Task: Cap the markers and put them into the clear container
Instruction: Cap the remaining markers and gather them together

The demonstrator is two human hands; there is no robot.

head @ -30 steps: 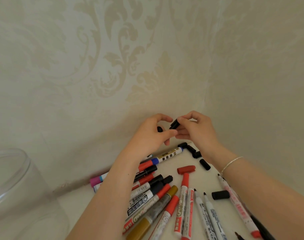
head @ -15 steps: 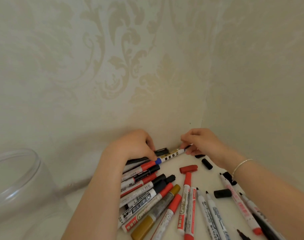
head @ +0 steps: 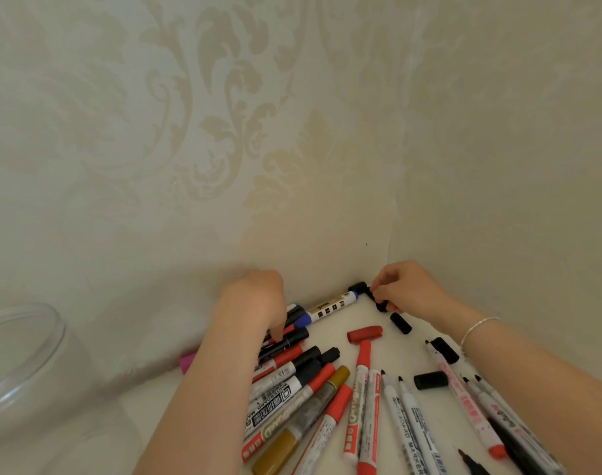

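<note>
Head view, lower middle: my left hand [head: 255,303] curls its fingers onto the marker pile [head: 292,371]; my right hand [head: 405,286] pinches a black cap [head: 378,299].

light: soft, even, fairly bright | shadows: faint, under the hands by the wall corner | glare: none strong | blur: slight softness throughout | distortion: wide-angle bending near frame edges

Left hand [head: 255,303] rests on the marker pile [head: 303,382]. Right hand [head: 407,289] pinches a black cap [head: 378,299] near the corner. Clear container [head: 25,354] stands left.
</note>
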